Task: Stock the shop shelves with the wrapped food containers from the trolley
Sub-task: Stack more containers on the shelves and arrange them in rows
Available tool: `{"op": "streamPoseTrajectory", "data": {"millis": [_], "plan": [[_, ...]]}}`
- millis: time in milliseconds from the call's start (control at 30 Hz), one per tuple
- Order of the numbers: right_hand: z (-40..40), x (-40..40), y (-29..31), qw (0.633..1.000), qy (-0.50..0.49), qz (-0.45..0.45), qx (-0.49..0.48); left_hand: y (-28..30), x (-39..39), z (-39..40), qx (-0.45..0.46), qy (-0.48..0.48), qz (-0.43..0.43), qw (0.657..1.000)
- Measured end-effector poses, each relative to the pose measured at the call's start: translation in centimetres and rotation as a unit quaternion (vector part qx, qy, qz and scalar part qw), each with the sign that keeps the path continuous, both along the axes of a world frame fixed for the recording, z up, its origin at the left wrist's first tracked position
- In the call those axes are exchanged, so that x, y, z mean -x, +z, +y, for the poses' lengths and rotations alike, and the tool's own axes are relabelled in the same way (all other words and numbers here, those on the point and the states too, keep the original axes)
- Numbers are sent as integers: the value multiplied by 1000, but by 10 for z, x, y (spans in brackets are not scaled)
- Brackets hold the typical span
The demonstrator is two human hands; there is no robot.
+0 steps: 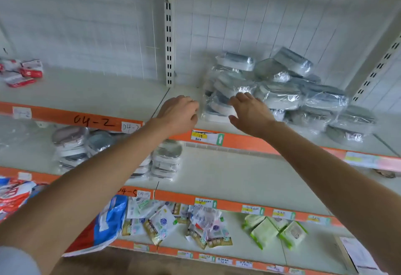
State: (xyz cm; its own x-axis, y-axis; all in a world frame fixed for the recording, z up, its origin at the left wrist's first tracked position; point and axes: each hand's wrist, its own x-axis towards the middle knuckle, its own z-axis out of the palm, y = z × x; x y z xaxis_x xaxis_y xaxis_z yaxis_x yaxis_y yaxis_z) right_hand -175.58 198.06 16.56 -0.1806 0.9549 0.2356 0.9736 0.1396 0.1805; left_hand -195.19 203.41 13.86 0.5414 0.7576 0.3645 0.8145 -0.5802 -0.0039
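From the head camera, your left hand [180, 113] and right hand [249, 112] flank the wrapped stack [219, 101] at the left end of the pile of wrapped food containers [303, 98] on the upper shelf [97, 92]. Your left fingers are loosely curled beside the stack, gripping nothing; your right hand is spread flat against its wrap. More wrapped containers [167, 159] sit one shelf below the pile. Stocking looks well underway, but the trolley is out of view, so what remains is unknowable.

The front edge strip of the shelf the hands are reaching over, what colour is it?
Orange; the shelf's front edge strip shows plainly in the head view.
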Motion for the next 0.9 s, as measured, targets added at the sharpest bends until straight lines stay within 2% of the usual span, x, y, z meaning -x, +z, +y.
{"op": "streamPoseTrajectory", "data": {"millis": [233, 367, 500, 733, 900], "plan": [[61, -22, 33, 996, -61, 17, -62, 41, -33, 72, -12, -44, -28, 999], [99, -29, 35, 983, -162, 89, 14, 40, -51, 92, 34, -39, -38, 998], [120, -28, 27, 965, -194, 157, 85, 22, -63, 98, 98, -25, -43, 994], [117, -34, 65, 973, -168, 158, -22, 9, -86, 105, 141, -22, -38, 989], [92, -49, 73, 969, -178, 162, -62, 4, -124, 102, 166, 33, 5, 986]]}}
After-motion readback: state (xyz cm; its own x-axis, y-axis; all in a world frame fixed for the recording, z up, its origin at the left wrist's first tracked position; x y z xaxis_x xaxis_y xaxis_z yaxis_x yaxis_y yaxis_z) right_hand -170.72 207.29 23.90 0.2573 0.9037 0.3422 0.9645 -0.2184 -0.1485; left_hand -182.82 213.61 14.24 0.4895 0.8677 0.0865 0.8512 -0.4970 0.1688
